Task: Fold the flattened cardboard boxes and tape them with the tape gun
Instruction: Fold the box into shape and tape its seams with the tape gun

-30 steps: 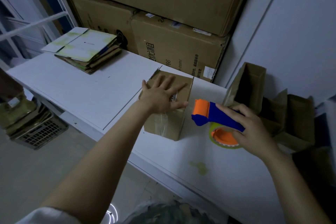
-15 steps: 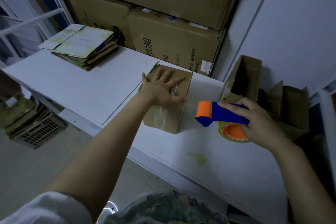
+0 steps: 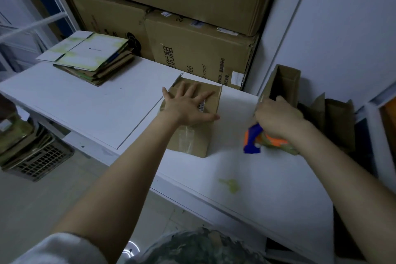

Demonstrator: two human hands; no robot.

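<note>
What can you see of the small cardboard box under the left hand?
The small cardboard box is plain brown board, folded up and closed, standing flat on the white table. Its near face carries clear tape, and a printed label shows on top. The left hand presses flat on its top, fingers spread. Nothing else touches it.

1. Left sleeve (image 3: 57, 248): one, pale white-grey fabric, soft folds, seen at the lower left edge of the view.
2. Left forearm (image 3: 132, 169) and left hand (image 3: 188, 106): uncovered from the sleeve hem onward.
3. Right forearm (image 3: 342, 169) and right hand (image 3: 277, 117): uncovered; upper arm out of view.
4. Camouflage garment (image 3: 203, 246): mottled dark green and grey print, at the bottom edge; kind of garment cannot be told.
</note>
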